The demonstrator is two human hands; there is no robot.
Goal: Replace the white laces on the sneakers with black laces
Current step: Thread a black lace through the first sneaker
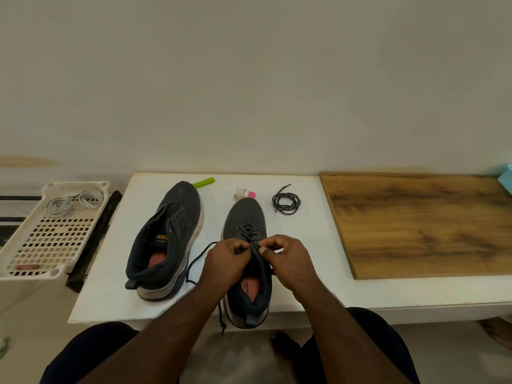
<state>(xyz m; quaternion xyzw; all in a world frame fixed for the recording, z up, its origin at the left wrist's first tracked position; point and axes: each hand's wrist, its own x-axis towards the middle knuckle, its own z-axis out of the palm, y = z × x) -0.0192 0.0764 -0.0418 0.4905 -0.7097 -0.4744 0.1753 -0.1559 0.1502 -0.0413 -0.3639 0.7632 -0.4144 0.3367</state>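
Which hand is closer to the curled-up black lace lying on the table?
Right. The right hand is on the laced sneaker, just below and left of the coiled black lace. The left hand sits farther left, across the sneaker.

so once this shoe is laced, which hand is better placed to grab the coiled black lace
Right. The coiled black lace lies on the table right of the shoe, on the right hand's side. The left hand would have to cross over.
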